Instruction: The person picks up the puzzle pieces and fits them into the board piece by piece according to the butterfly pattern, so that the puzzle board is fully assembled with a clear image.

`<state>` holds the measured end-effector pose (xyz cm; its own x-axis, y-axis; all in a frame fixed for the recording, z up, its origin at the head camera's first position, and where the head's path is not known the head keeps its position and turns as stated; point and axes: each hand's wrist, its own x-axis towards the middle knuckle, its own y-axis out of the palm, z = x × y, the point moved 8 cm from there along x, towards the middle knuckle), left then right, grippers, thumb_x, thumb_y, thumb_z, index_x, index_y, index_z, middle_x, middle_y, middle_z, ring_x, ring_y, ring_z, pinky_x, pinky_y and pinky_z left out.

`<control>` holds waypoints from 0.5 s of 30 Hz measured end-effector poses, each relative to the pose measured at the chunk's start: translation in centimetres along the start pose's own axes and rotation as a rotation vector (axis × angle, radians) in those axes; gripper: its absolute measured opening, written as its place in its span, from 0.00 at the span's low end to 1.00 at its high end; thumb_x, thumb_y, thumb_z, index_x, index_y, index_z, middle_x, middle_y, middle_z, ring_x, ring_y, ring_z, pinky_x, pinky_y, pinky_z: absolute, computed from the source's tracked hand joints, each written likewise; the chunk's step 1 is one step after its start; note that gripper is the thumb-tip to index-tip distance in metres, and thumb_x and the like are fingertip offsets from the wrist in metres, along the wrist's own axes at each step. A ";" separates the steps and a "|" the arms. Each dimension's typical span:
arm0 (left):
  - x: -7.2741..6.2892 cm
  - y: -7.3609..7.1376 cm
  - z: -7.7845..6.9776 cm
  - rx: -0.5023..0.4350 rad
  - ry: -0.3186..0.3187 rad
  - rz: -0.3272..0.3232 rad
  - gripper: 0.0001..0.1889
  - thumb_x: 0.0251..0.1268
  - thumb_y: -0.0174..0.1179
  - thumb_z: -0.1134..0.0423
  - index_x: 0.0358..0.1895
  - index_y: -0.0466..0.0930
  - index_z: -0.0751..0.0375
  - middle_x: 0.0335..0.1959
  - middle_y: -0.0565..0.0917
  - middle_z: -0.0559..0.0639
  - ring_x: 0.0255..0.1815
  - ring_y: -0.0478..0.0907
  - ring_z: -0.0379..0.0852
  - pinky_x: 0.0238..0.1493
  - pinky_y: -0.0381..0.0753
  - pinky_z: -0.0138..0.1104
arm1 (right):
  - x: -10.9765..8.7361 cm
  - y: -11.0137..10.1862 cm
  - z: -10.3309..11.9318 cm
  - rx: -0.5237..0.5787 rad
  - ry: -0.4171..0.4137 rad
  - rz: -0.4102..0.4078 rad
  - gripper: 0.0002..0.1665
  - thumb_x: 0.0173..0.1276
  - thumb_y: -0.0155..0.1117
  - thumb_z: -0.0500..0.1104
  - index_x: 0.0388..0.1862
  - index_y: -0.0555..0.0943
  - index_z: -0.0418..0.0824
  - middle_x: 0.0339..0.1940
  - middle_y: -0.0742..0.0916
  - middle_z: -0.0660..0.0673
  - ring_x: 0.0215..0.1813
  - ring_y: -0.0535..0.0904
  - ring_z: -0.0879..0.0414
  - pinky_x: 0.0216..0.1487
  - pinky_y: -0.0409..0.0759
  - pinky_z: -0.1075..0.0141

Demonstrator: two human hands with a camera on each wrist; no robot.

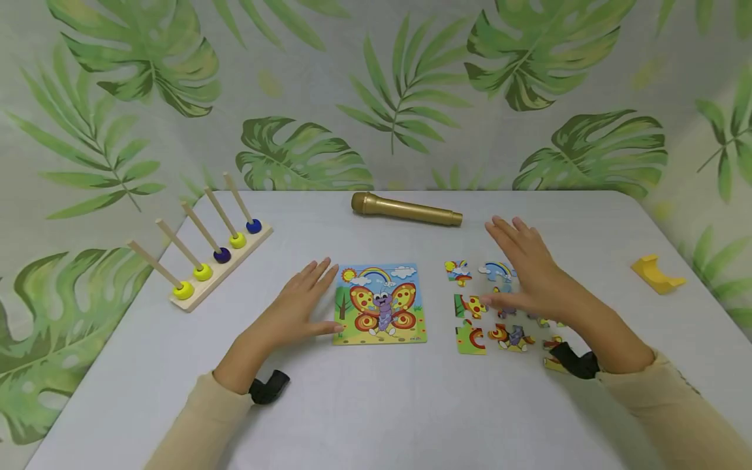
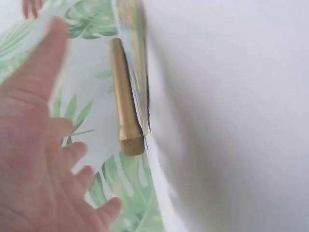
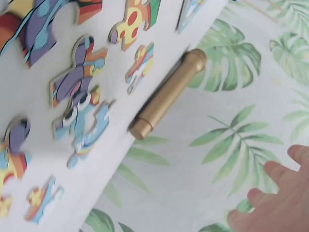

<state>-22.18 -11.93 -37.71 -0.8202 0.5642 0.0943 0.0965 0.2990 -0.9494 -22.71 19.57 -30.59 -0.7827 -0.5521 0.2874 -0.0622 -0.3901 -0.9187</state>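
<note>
In the head view my left hand is held with fingers spread at the left side of a square butterfly picture board. Its thumb reaches the board's left edge; whether it touches, I cannot tell. My right hand, fingers extended and thumb apart, hovers over loose jigsaw puzzle pieces and hides some of them. Neither hand holds anything. The right wrist view shows several separate pieces lying face up, with the right fingers off to the side. In the left wrist view the left hand has its palm bare.
Behind the board lies a gold microphone. A wooden peg rack with yellow and dark blue beads stands at the left. Toward the right edge sits a yellow curved block. A leaf-patterned cloth hangs behind the white table.
</note>
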 end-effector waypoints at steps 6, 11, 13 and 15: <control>0.2 2.4 1.2 -0.211 -0.085 0.072 0.49 0.50 0.59 0.39 0.70 0.47 0.61 0.70 0.49 0.54 0.69 0.44 0.52 0.64 0.48 0.45 | 1.3 1.5 -1.1 0.243 0.080 0.008 0.60 0.49 0.72 0.52 0.72 0.44 0.45 0.70 0.54 0.40 0.70 0.43 0.43 0.61 0.49 0.42; 0.1 3.4 1.8 -0.218 -0.080 0.102 0.46 0.52 0.60 0.41 0.69 0.51 0.63 0.69 0.54 0.57 0.68 0.47 0.54 0.65 0.46 0.46 | 2.2 3.3 -2.4 0.362 0.164 0.007 0.55 0.51 0.70 0.50 0.72 0.48 0.47 0.70 0.57 0.42 0.69 0.49 0.43 0.60 0.53 0.43; 0.1 3.6 1.9 -0.221 -0.068 0.100 0.45 0.52 0.60 0.41 0.68 0.52 0.63 0.68 0.54 0.57 0.68 0.47 0.54 0.65 0.44 0.46 | 2.4 4.1 -3.0 0.406 0.198 0.018 0.54 0.52 0.69 0.50 0.71 0.49 0.48 0.70 0.57 0.43 0.69 0.49 0.43 0.60 0.53 0.43; 0.1 3.6 2.0 -0.222 -0.057 0.092 0.45 0.52 0.59 0.41 0.68 0.53 0.63 0.68 0.55 0.57 0.68 0.47 0.53 0.65 0.43 0.46 | 2.5 5.0 -3.6 0.440 0.226 0.039 0.52 0.53 0.69 0.51 0.71 0.51 0.47 0.70 0.58 0.43 0.68 0.50 0.41 0.60 0.54 0.42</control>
<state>-23.01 -12.34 -41.74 -0.8321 0.5545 -0.0122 0.2886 0.4141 -0.8633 -27.18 18.90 -35.44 -0.8972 -0.4173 0.1444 0.1985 -0.6734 -0.7121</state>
